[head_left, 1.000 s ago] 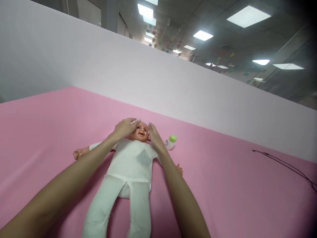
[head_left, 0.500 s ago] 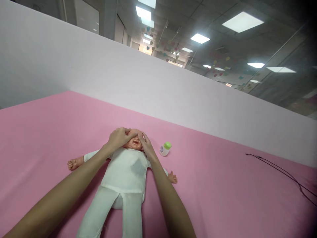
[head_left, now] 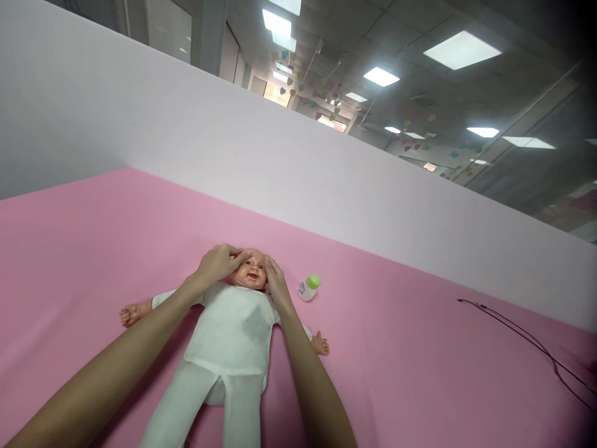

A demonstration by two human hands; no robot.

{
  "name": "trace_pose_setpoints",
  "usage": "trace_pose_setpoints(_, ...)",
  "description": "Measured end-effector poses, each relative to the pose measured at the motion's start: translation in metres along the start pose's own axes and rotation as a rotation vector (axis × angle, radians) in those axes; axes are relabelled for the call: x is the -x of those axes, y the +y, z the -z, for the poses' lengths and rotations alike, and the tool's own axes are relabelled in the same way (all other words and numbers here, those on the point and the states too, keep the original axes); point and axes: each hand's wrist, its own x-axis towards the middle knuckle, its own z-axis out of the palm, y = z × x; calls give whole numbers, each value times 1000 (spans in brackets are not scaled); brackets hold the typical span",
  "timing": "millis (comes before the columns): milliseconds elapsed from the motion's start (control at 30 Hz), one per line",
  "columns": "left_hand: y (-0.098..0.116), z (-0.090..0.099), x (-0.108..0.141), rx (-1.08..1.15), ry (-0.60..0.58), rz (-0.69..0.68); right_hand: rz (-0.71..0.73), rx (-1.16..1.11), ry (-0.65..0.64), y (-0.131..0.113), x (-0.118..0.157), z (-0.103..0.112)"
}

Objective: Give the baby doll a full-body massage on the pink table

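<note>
A baby doll (head_left: 233, 330) in a white top and trousers lies face up on the pink surface (head_left: 396, 348), its arms spread. My left hand (head_left: 218, 264) rests at the side of the doll's head on the left, thumb stretched over the brow and the other fingers around the head. On the other side my right hand (head_left: 276, 277) touches the temple with its fingers extended. The doll's eyes and open mouth show between the hands. Just right of my right hand stands a small clear bottle (head_left: 308, 289) with a green cap.
A white partition (head_left: 289, 168) runs behind the pink surface. Thin black cables (head_left: 517, 330) lie at the right. Beyond the partition are ceiling lights and hanging coloured shapes.
My hands have moved apart from the middle of the doll's face towards the sides of its head, uncovering the eyes. The view has shifted slightly.
</note>
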Motion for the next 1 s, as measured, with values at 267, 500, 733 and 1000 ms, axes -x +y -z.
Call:
trace_pose_setpoints(267,10,-1,5,-90,40,9,-34,-7,50,-4,2,0)
trace_pose_setpoints(500,8,0,3,-77,35,21,14,-29,10,-10,5,-2)
trace_pose_setpoints(733,3,6,-1,-105,-13,-28,30,32,-18,-10,1,7)
trace_pose_setpoints(1000,7,31,7,-80,-282,-245,191,221,-332,-59,30,21)
